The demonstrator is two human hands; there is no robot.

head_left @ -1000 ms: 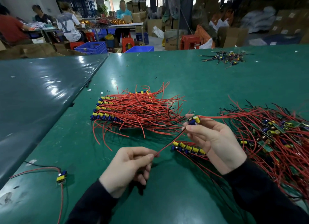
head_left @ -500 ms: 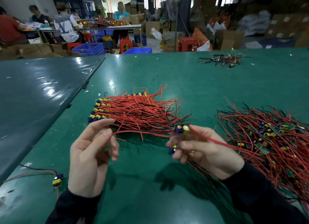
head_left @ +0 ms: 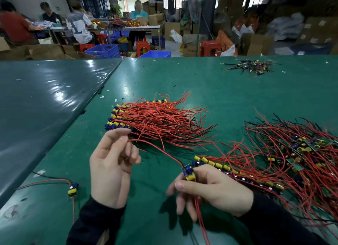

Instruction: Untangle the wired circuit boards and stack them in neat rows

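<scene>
Since half a second ago the right hand (head_left: pixel 215 190) dropped toward the worktop (head_left: pixel 182 76) with its circuit board (head_left: pixel 189 172), next to the short row (head_left: pixel 219 165). Its grip pinches that board between thumb and fingers, red wires trailing below. Left hand (head_left: pixel 111 164) is up, fingers loosely curled, the board's red wire (head_left: pixel 161 149) at its fingertips. Neat stack (head_left: pixel 146 120) sits behind, tangled pile (head_left: pixel 296 157) right, a stray board (head_left: pixel 73 189) left.

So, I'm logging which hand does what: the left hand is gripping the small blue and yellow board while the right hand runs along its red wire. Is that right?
Not quite: the hands are swapped. In the head view the right hand grips the small blue and yellow board, and the left hand pinches its red wire near the neat stack.
</scene>
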